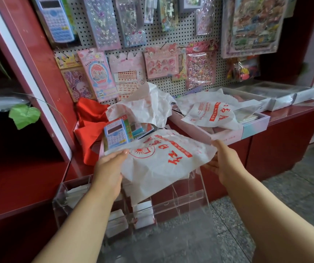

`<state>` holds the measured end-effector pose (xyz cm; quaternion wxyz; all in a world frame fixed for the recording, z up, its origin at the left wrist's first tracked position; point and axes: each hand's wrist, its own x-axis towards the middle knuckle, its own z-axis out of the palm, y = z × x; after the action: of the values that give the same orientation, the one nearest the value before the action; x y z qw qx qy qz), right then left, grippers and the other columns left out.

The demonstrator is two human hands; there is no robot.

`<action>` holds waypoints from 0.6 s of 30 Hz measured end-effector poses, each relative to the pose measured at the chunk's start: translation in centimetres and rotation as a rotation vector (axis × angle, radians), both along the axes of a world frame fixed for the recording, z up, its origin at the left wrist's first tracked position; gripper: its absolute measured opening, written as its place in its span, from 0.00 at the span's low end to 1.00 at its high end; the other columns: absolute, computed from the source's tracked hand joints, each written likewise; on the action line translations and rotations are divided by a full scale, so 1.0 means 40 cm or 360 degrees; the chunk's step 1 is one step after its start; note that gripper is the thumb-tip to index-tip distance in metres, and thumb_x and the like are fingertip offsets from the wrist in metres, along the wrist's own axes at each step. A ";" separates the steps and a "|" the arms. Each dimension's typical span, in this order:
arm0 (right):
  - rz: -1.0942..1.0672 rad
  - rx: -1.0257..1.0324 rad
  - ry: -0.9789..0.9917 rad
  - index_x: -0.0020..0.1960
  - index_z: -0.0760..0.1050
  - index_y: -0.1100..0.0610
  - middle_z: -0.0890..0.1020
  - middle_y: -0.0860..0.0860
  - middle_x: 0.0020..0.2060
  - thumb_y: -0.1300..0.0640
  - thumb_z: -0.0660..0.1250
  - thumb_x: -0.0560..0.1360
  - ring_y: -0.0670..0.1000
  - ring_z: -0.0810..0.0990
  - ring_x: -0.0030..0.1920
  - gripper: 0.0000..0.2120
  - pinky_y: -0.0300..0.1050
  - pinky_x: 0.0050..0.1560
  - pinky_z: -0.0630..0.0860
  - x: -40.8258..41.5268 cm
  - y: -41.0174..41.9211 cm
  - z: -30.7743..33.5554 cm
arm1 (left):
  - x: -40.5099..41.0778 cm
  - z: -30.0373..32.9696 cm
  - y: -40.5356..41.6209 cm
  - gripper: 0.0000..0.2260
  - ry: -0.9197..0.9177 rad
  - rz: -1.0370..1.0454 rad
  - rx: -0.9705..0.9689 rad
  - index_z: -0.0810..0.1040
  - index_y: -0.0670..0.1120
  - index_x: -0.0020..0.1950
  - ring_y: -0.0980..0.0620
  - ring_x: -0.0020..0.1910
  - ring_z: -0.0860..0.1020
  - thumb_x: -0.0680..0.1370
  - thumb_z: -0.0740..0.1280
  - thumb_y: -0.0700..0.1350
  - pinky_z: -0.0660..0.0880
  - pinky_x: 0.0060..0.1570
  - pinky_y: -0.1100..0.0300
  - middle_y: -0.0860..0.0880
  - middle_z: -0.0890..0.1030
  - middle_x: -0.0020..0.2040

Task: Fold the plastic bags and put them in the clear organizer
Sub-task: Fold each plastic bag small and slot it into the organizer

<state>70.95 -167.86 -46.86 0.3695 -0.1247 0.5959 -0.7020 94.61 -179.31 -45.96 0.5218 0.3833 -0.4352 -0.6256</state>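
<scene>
A white plastic bag with red print (pixel 160 160) is stretched out in the air between my hands, above the clear organizer (pixel 182 198). My left hand (pixel 108 168) grips its left edge, thumb on top. My right hand (pixel 222 160) pinches its right edge. The organizer stands on the floor against the red counter and holds folded white bags (pixel 143 213) in its left and middle compartments. Two more crumpled white bags lie on the counter, one in the middle (pixel 144 105) and one to the right (pixel 213 112).
A red bag (pixel 89 126) and boxed calculators (pixel 116 133) sit on the counter's left. A pegboard with sticker packs (pixel 162 61) rises behind. Pastel boxes (pixel 254 126) and clear trays (pixel 277 95) line the right. A red shelf unit (pixel 29 130) stands on the left above the grey stone floor.
</scene>
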 end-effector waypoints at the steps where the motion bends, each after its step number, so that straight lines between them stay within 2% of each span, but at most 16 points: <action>1: -0.0019 -0.0007 -0.0029 0.62 0.71 0.58 0.82 0.58 0.51 0.43 0.71 0.63 0.59 0.83 0.49 0.32 0.55 0.53 0.79 -0.010 -0.005 -0.012 | 0.025 -0.009 0.000 0.08 -0.0036 -0.0007 -0.0005 0.80 0.36 0.53 0.46 0.46 0.82 0.76 0.66 0.31 0.81 0.46 0.58 0.42 0.84 0.47; 2: -0.0042 0.0030 -0.0042 0.65 0.70 0.57 0.82 0.59 0.54 0.41 0.73 0.57 0.60 0.83 0.51 0.40 0.58 0.54 0.79 -0.031 -0.020 -0.038 | 0.049 -0.018 0.001 0.07 -0.0077 -0.0010 -0.0007 0.80 0.36 0.51 0.47 0.44 0.82 0.76 0.65 0.30 0.81 0.44 0.61 0.43 0.85 0.43; 3: -0.0021 0.0070 -0.0048 0.65 0.69 0.56 0.81 0.60 0.54 0.41 0.74 0.56 0.61 0.82 0.52 0.41 0.59 0.54 0.79 -0.034 -0.025 -0.045 | 0.071 -0.024 0.006 0.07 -0.0121 -0.0012 -0.0001 0.81 0.37 0.49 0.48 0.41 0.83 0.75 0.66 0.30 0.81 0.42 0.62 0.44 0.85 0.40; 4: 0.0015 0.0077 -0.0060 0.63 0.70 0.56 0.81 0.61 0.54 0.43 0.75 0.60 0.61 0.82 0.51 0.36 0.58 0.52 0.79 -0.016 -0.017 -0.030 | 0.092 -0.029 0.011 0.07 -0.0158 -0.0016 0.0011 0.81 0.37 0.48 0.49 0.39 0.83 0.75 0.66 0.29 0.81 0.42 0.61 0.45 0.86 0.39; 6: 0.0189 0.0132 -0.0028 0.53 0.72 0.56 0.81 0.62 0.50 0.52 0.70 0.73 0.62 0.82 0.46 0.13 0.57 0.49 0.79 0.013 -0.012 -0.008 | 0.132 -0.040 0.024 0.06 -0.0209 -0.0062 0.0042 0.81 0.37 0.47 0.49 0.38 0.84 0.74 0.66 0.30 0.81 0.45 0.57 0.44 0.86 0.39; 7: 0.0305 0.0185 0.0019 0.51 0.73 0.57 0.81 0.63 0.49 0.55 0.68 0.76 0.63 0.82 0.47 0.07 0.59 0.52 0.79 0.024 -0.013 -0.004 | 0.149 -0.047 0.029 0.07 -0.0232 -0.0086 0.0058 0.81 0.37 0.48 0.49 0.38 0.84 0.74 0.66 0.30 0.80 0.47 0.55 0.43 0.86 0.40; 8: 0.0430 0.0224 0.0085 0.52 0.75 0.59 0.82 0.63 0.48 0.57 0.67 0.76 0.64 0.82 0.48 0.07 0.61 0.54 0.79 0.026 -0.016 -0.008 | 0.166 -0.053 0.035 0.07 -0.0249 -0.0104 0.0068 0.81 0.37 0.48 0.49 0.39 0.84 0.74 0.67 0.29 0.78 0.50 0.54 0.43 0.86 0.40; 10: 0.0636 0.0215 0.0195 0.57 0.75 0.59 0.83 0.60 0.47 0.61 0.66 0.77 0.62 0.84 0.46 0.09 0.61 0.48 0.81 0.034 -0.023 -0.014 | 0.194 -0.062 0.047 0.07 -0.0272 -0.0116 0.0086 0.81 0.36 0.48 0.46 0.41 0.83 0.74 0.67 0.29 0.76 0.54 0.52 0.41 0.86 0.43; 11: 0.0711 0.0208 0.0229 0.58 0.75 0.56 0.83 0.59 0.47 0.63 0.66 0.77 0.60 0.84 0.45 0.10 0.58 0.44 0.82 0.035 -0.026 -0.020 | 0.205 -0.066 0.051 0.07 -0.0285 -0.0117 0.0093 0.81 0.36 0.48 0.46 0.41 0.84 0.74 0.66 0.29 0.77 0.52 0.52 0.40 0.85 0.43; 12: 0.0783 0.0222 0.0254 0.58 0.76 0.54 0.82 0.58 0.49 0.65 0.65 0.77 0.59 0.84 0.46 0.12 0.59 0.45 0.81 0.037 -0.027 -0.023 | 0.214 -0.070 0.055 0.07 -0.0299 -0.0123 0.0101 0.81 0.36 0.48 0.47 0.39 0.84 0.74 0.66 0.29 0.79 0.48 0.54 0.40 0.85 0.43; 14: 0.0921 0.0259 0.0329 0.57 0.80 0.53 0.84 0.58 0.51 0.66 0.65 0.77 0.61 0.83 0.50 0.14 0.63 0.52 0.80 0.039 -0.029 -0.030 | 0.231 -0.072 0.061 0.08 -0.0328 -0.0133 0.0121 0.81 0.36 0.48 0.48 0.36 0.85 0.74 0.65 0.28 0.82 0.39 0.58 0.40 0.85 0.42; 15: 0.0969 0.0278 0.0380 0.55 0.82 0.53 0.85 0.58 0.51 0.65 0.65 0.76 0.61 0.84 0.51 0.12 0.64 0.53 0.79 0.041 -0.028 -0.034 | 0.239 -0.073 0.063 0.08 -0.0339 -0.0125 0.0123 0.81 0.36 0.49 0.47 0.37 0.85 0.74 0.66 0.28 0.82 0.37 0.59 0.39 0.85 0.42; 18: 0.0986 0.0255 0.0491 0.52 0.84 0.56 0.85 0.58 0.49 0.64 0.68 0.76 0.61 0.85 0.49 0.09 0.64 0.52 0.80 0.050 -0.027 -0.035 | 0.266 -0.075 0.068 0.11 -0.0343 -0.0126 0.0081 0.81 0.37 0.51 0.45 0.40 0.84 0.71 0.69 0.29 0.81 0.41 0.57 0.37 0.85 0.47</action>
<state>72.97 -168.94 -48.27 0.4791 -0.3747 0.6317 -0.4805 105.27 -176.59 -48.95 0.4368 0.4439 -0.4876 -0.6119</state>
